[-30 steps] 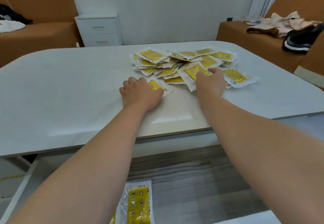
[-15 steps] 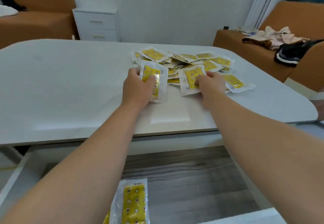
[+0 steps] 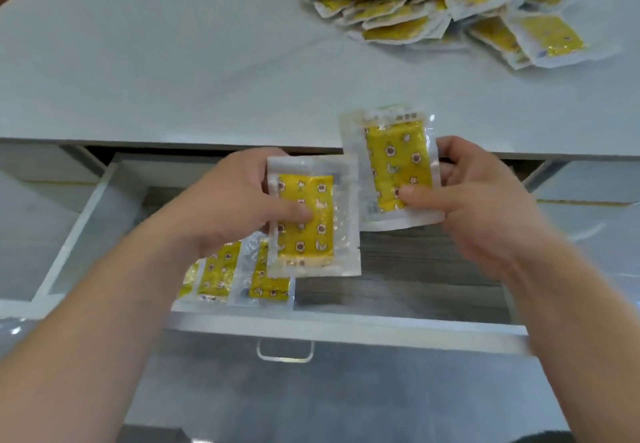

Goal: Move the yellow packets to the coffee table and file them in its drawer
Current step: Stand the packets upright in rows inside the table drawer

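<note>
My left hand (image 3: 239,200) pinches a yellow packet (image 3: 311,231) over the open drawer (image 3: 346,330) of the coffee table (image 3: 173,61). My right hand (image 3: 474,200) pinches a second yellow packet (image 3: 394,162), upright, at the table's front edge above the drawer. A few packets (image 3: 239,274) lie flat in the drawer's left half, partly hidden by my left hand and its packet. A loose pile of several yellow packets (image 3: 433,2) lies on the tabletop at the far right.
The drawer has a grey wood-grain bottom (image 3: 415,269) and white walls. A metal handle (image 3: 284,352) sits on its front panel. White table side panels flank the drawer at left and right.
Both hands lifted a packet each from the pile and drew them back over the open drawer. The view tilted down, so the drawer fills the frame.
</note>
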Motion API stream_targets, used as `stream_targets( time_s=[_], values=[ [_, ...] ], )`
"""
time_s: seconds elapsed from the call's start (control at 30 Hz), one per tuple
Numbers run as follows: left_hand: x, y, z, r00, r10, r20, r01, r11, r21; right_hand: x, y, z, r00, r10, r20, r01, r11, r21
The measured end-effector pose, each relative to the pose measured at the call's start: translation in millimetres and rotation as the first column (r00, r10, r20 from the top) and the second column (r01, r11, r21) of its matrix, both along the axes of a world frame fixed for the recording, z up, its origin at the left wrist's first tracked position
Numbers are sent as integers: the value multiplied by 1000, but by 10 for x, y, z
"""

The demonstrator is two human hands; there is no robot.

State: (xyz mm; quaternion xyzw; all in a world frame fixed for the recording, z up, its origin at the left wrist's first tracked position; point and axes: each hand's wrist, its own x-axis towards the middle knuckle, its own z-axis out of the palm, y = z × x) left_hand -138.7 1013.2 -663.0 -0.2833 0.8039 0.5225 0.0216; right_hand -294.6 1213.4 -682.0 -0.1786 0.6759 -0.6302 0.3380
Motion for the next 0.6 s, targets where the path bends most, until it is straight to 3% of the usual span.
stream_targets(
  time_s=[0.07,0.13,0.27,0.47,0.6],
  values=[
    [-55,-16,-112,987,-63,147,85,985,-151,25,-18,-21,994,91,-58,-84,991,106],
    [-133,-64,-184,973,-80,215,126,970,-207,35,-22,-6,980,174,-99,-152,969,195],
    [-185,-155,-438,930,-125,345,178,976,-127,76,-41,-27,955,274,-113,-216,904,370],
    [-180,-297,-689,844,-206,494,290,952,-97,123,-201,-15,915,392,-93,-303,820,485],
    [-212,-256,-702,802,-258,539,448,856,-257,184,-338,-59,903,414,-111,-275,759,589]
  ],
)
